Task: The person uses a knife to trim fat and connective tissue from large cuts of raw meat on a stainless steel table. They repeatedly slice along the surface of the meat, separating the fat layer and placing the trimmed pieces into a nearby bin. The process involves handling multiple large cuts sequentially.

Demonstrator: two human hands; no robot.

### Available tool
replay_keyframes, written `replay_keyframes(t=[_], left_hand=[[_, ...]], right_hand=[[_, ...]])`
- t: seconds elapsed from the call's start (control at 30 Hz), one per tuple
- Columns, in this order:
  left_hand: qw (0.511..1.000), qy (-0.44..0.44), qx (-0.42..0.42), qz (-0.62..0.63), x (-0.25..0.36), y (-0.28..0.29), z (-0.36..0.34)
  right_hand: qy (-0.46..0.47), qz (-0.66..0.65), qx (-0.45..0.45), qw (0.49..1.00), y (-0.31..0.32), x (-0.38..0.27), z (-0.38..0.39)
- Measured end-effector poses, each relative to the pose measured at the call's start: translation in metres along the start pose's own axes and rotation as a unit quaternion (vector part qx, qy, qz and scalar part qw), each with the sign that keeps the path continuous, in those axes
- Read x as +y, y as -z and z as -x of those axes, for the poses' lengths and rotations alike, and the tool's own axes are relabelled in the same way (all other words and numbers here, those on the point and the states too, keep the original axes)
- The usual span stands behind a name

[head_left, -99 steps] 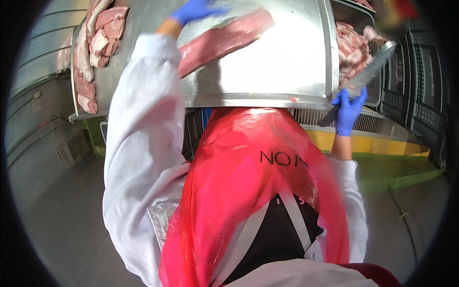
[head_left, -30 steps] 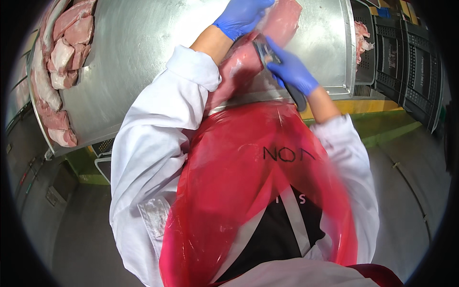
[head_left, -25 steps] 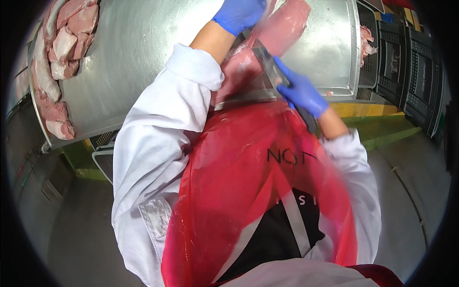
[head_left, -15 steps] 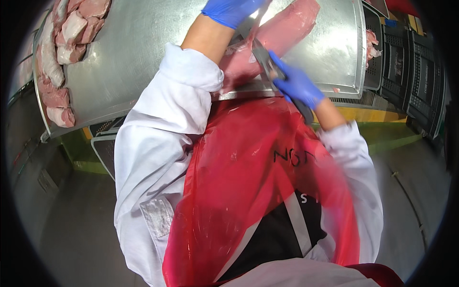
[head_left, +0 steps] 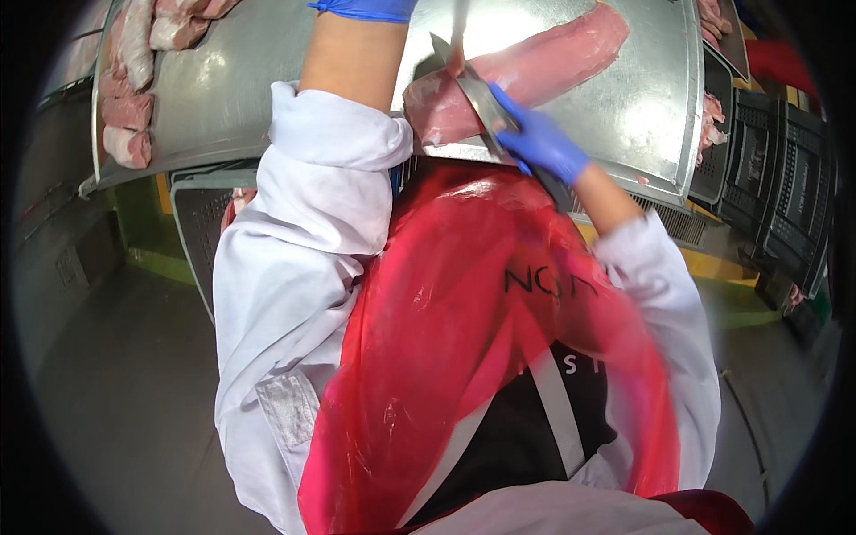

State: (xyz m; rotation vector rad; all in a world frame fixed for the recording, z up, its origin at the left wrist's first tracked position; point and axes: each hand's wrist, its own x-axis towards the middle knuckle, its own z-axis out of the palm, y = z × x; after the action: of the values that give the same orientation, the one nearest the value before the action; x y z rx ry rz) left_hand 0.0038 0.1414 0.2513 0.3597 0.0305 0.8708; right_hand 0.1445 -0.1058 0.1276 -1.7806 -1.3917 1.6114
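Nearest the camera, the red apron [head_left: 464, 357] fills the lower middle of the frame over a white coat [head_left: 294, 294], its sleeves running up toward the table.

In the upper middle, the right hand [head_left: 539, 143], in a blue glove, is closed around the handle of a knife [head_left: 477, 94]. The blade lies tilted across the near end of the long pink cut of meat [head_left: 535, 76], touching it. The meat stretches from the table's near edge up toward the upper right. The left hand [head_left: 366, 9], also gloved in blue, is mostly cut off by the top edge of the frame; whether it grips anything cannot be told. Its bare forearm runs just beside the meat's near end.

Compared with half a second ago, the knife hand sits a little lower and further right, and the blade now stands closer to the table's near rim. 3.3 seconds ago the knife was held off the table's right corner, away from the meat.

The steel table [head_left: 232, 98] has a raised rim along its near and right sides. Bare metal lies open between the meat and the pile of meat pieces [head_left: 129, 85] at upper left. Dark crates [head_left: 785, 187] stand close beyond the right rim.
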Motion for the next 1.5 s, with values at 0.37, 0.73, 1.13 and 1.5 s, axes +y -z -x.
replay_keyframes(t=[0.37, 0.73, 1.13, 1.5], left_hand=[[0.996, -0.08, -0.025, -0.037, 0.082, -0.088, 0.091], [0.929, -0.35, 0.063, -0.104, 0.12, -0.181, 0.248], [0.535, -0.252, 0.466, -0.659, 0.463, -0.249, 0.626], [0.303, -0.041, 0.066, -0.95, -0.134, 0.087, 0.198]], right_hand=[[0.024, 0.072, -0.068, 0.995, -0.03, -0.019, 0.0], [0.189, 0.108, -0.08, 0.973, -0.063, 0.011, -0.024], [0.04, -0.051, -0.028, 0.998, 0.045, 0.073, 0.031], [0.076, 0.303, 0.208, 0.927, 0.047, 0.077, -0.014]])
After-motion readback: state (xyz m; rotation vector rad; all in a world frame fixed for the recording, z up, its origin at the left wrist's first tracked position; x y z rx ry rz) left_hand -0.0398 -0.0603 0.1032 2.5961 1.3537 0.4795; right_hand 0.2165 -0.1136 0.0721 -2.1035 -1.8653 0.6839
